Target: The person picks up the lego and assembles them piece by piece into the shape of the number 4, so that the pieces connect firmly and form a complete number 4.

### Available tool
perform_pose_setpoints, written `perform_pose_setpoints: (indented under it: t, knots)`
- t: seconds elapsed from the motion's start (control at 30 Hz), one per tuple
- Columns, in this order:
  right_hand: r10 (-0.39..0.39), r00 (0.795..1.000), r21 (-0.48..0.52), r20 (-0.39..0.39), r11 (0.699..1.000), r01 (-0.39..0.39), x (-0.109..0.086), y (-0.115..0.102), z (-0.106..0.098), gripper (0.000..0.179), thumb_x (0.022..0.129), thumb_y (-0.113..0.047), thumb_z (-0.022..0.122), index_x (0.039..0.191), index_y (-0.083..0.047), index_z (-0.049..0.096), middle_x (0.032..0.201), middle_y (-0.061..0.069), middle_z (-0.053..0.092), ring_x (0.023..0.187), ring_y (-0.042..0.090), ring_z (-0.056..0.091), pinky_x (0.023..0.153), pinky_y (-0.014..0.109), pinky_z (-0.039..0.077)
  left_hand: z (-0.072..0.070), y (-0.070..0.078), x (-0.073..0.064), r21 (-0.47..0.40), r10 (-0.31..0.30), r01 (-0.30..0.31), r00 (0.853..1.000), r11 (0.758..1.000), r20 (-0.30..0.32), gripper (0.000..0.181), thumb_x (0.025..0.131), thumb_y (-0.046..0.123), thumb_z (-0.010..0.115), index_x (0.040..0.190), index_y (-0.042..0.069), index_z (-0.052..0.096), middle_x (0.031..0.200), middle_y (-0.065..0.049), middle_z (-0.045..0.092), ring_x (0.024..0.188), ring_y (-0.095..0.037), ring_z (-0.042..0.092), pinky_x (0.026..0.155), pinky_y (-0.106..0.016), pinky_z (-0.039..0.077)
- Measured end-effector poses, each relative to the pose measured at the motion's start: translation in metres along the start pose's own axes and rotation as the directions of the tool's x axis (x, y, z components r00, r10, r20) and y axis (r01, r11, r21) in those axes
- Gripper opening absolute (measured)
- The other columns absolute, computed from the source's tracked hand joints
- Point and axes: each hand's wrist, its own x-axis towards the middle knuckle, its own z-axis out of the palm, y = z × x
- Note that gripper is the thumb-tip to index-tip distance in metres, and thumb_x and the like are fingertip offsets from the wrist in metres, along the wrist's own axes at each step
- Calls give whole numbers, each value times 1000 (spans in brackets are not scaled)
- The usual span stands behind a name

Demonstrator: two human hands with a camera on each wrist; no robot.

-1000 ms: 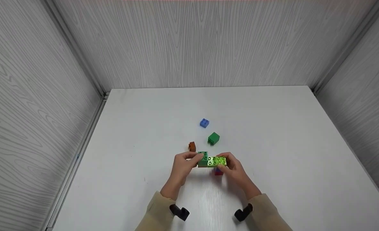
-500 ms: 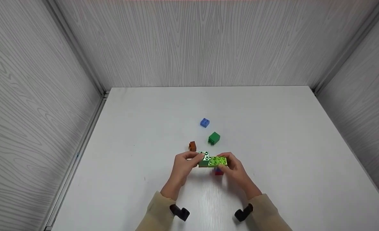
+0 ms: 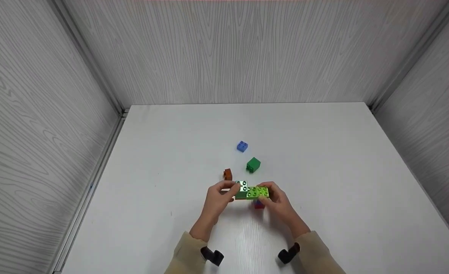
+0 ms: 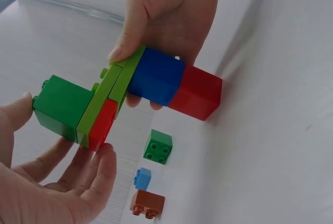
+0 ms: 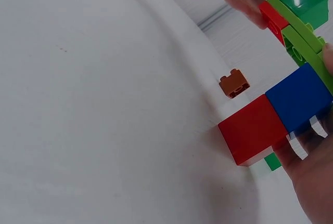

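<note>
Both hands hold one assembly of toy building bricks above the white table. The left hand (image 3: 216, 198) pinches its left end, thumb on the studs of a green brick (image 4: 62, 107) and fingers beneath a red brick (image 4: 103, 122). Light green plates (image 4: 106, 93) run across the middle, with a seam visible between them. At the other end the right hand (image 3: 279, 203) grips the plates and a blue brick (image 4: 156, 77), its thumb on top. A larger red brick (image 4: 196, 93) sits under the blue one and forms the lowest part.
Beyond the hands, a brown brick (image 3: 228, 174), a loose green brick (image 3: 253, 164) and a small blue brick (image 3: 242, 146) lie apart on the white table (image 3: 163, 152). Wood-grained grey panels (image 3: 224, 53) stand at the back and both sides.
The green brick's top has tilted slightly and now catches more light. Both hands keep their grip in nearly the same place, and the loose bricks have not moved.
</note>
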Motion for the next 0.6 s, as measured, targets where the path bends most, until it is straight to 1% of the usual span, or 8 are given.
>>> perform_pose_setpoints:
  t: [0.07,0.1,0.2,0.33,0.43,0.53,0.6]
  knots:
    - [-6,1000,1,-3,1000,6,0,1,0,27,90,1,57,115,6,50,107,15,52,91,18,50,79,25,45,0,-2,-1,-3,4,-4,1000,1000,-6,38,85,35,67,108,4,65,104,-7,61,87,-20,61,77,-45,51]
    - [-10,1000,3,-4,1000,10,0,1,0,27,90,1,58,115,6,50,107,14,52,90,18,50,79,25,45,0,-7,2,-5,6,-6,1000,1000,-8,40,85,37,67,109,5,64,105,-7,61,88,-20,61,78,-45,51]
    - [-20,1000,-1,-7,1000,20,-1,1,1,27,90,1,57,115,6,50,107,14,53,91,17,50,79,24,45,1,-11,1,-10,10,-10,1000,1000,-7,43,85,38,67,113,6,62,109,-7,59,90,-20,60,78,-43,51]
    - [-16,1000,-5,-11,1000,16,-1,0,2,28,90,0,58,116,5,50,108,13,53,92,18,50,81,24,44,-1,-12,-1,7,27,-28,999,1000,22,44,83,35,70,117,9,60,115,-6,58,95,-21,58,78,-36,52]
    - [-9,1000,-6,-9,1000,9,0,-2,3,28,90,-1,58,117,4,51,108,13,53,93,18,51,82,24,45,-2,-9,-4,17,49,-50,998,999,47,44,82,29,71,120,8,59,118,-7,57,98,-25,57,79,-34,51]
    - [-20,1000,-3,0,1000,20,1,-2,4,28,90,-1,57,117,4,50,108,13,53,94,18,51,83,24,44,-3,2,-9,42,87,-90,994,995,63,43,85,22,70,122,5,57,118,-9,56,99,-28,56,78,-35,51]
    - [-32,999,2,6,999,32,2,-2,5,29,90,0,57,118,5,50,109,14,52,94,18,50,83,25,44,-3,10,-13,77,116,-122,991,990,69,42,86,17,68,123,3,55,117,-10,56,99,-30,56,78,-35,51]
